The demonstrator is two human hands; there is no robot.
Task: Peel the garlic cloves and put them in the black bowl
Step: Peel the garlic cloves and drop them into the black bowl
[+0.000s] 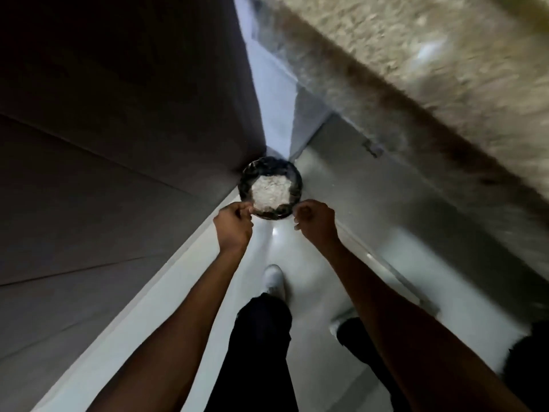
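A black bowl point(270, 173) is carried out in front of me at mid frame, above the floor. It holds a pale heap of garlic point(271, 191); the picture is too blurred to tell cloves from skins. My left hand point(234, 224) grips the bowl's near left rim with curled fingers. My right hand point(315, 220) grips the near right rim the same way. Both arms are stretched forward.
I stand on a glossy white floor point(300, 263), with my white shoe point(274, 279) and dark trousers below. A dark cabinet front point(118, 144) runs along the left. A speckled stone counter point(430, 69) runs along the right, motion-blurred.
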